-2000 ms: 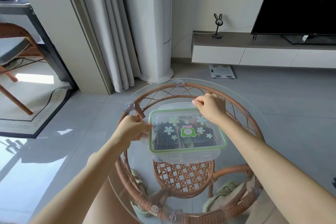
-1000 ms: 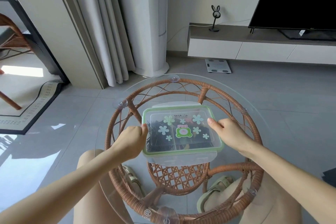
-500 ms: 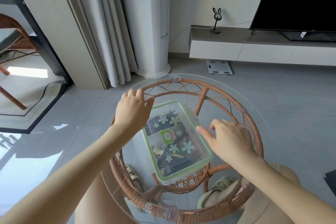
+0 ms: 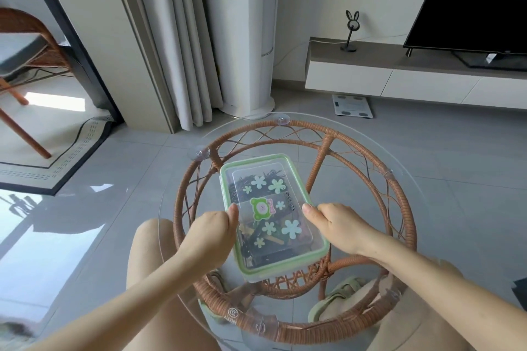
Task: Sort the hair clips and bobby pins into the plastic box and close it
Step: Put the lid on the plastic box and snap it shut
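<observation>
A clear plastic box [image 4: 258, 171] with a green-rimmed lid and flower stickers lies lengthwise on the round glass table [image 4: 405, 179]. The lid is on. Dark bobby pins show through the far compartment, coloured hair clips [image 4: 273, 238] through the near one. My left hand [image 4: 212, 232] presses against the box's left long side, thumb up by the rim. My right hand [image 4: 336, 225] grips the right long side, thumb on the lid edge. The fingers on the box sides are hidden from view.
The glass top rests on a brown rattan frame [image 4: 399, 219] with suction cups. My knees and green sandals [image 4: 333, 299] show below the glass. A curtain [image 4: 182, 37], a white column, a TV cabinet [image 4: 399, 77] and a floor scale [image 4: 352, 105] stand beyond.
The box has been turned from crosswise to lengthwise. My left hand came down from the far left corner to the left side, and my right hand closed onto the right side.
</observation>
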Available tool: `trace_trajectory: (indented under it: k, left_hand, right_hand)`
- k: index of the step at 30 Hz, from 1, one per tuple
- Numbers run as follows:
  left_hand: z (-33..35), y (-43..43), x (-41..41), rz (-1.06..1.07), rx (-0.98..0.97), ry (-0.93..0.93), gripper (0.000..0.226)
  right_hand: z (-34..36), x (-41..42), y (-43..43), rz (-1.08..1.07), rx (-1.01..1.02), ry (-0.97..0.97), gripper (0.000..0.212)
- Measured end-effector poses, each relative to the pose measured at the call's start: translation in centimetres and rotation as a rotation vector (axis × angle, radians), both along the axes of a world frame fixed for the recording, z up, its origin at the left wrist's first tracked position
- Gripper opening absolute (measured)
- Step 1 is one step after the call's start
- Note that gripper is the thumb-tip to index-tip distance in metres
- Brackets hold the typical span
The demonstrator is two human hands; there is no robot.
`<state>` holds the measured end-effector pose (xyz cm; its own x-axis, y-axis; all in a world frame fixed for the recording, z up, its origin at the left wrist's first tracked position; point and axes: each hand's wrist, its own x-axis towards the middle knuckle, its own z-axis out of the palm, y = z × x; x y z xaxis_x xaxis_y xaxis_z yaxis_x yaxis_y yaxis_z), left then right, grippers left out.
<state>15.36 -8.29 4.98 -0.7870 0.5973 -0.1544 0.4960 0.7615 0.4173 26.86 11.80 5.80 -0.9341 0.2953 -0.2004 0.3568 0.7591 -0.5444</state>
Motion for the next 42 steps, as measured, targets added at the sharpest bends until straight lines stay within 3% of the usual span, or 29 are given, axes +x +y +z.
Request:
trace_trajectory:
  k: [4, 8, 11, 15, 17, 20, 22, 25, 28, 30, 32, 34, 37, 42]
  left_hand:
    - [0.1, 0.1, -0.1, 0.058, 0.106, -0.024, 0.053]
    - [0.6, -0.3, -0.8, 0.115, 0.148, -0.185, 0.048]
    - [0.4, -2.7, -0.4, 0.277, 0.379, -0.469, 0.038]
    - [-0.7, -7.2, 0.5, 0.490, 0.702, -0.613, 0.036]
    - [-1.4, -8.9, 1.0, 0.577, 0.818, -0.661, 0.036]
    - [-2.2, -11.1, 1.7, 0.693, 0.845, -0.747, 0.052]
    - [-2.6, -12.1, 2.2, 0.714, 1.011, -0.849, 0.042]
    - [-2.3, -14.2, 2.7, 0.794, 1.165, -0.761, 0.021]
    - [-2.5, -18.1, 2.2, 0.968, 1.267, -0.590, 0.016]
    - [-2.7, -20.8, 1.9, 1.048, 1.323, -0.505, 0.019]
    - [-2.7, -22.5, 1.5, 1.098, 1.319, -0.372, 0.037]
    - [-2.5, -22.9, 0.8, 1.177, 1.223, -0.223, 0.062]
    - [-2.1, -22.3, -1.0, 1.207, 1.114, -0.172, 0.070]
    - [-3.9, -21.1, -4.5, 1.086, 0.783, -0.391, 0.064]
  right_hand:
    - [-1.1, 0.2, -0.7, -0.076, -0.241, 0.077, 0.047]
    - [-1.4, 1.1, -4.2, -0.225, -0.254, 0.178, 0.051]
    - [-1.6, 1.0, -8.1, -0.337, -0.376, 0.186, 0.052]
    - [-1.0, -0.5, -11.8, -0.394, -0.690, 0.107, 0.051]
    - [-0.9, -1.3, -13.5, -0.380, -0.773, 0.122, 0.048]
    - [-1.6, -2.7, -16.2, -0.366, -0.841, 0.120, 0.046]
    - [-2.2, -3.6, -17.4, -0.342, -0.869, 0.070, 0.053]
    - [-2.2, -4.0, -18.1, -0.191, -0.886, -0.043, 0.054]
    - [-1.7, -3.7, -15.8, -0.101, -0.664, 0.021, 0.052]
    - [-2.0, -3.5, -12.7, -0.145, -0.267, 0.214, 0.045]
    - [-3.0, -3.8, -8.5, -0.221, 0.163, 0.351, 0.039]
    - [-5.0, -4.2, -4.2, -0.213, 0.403, 0.280, 0.048]
    - [-7.6, -4.8, 0.3, -0.158, 0.485, 0.097, 0.065]
    - [-7.6, -4.9, 3.3, -0.125, 0.503, 0.116, 0.066]
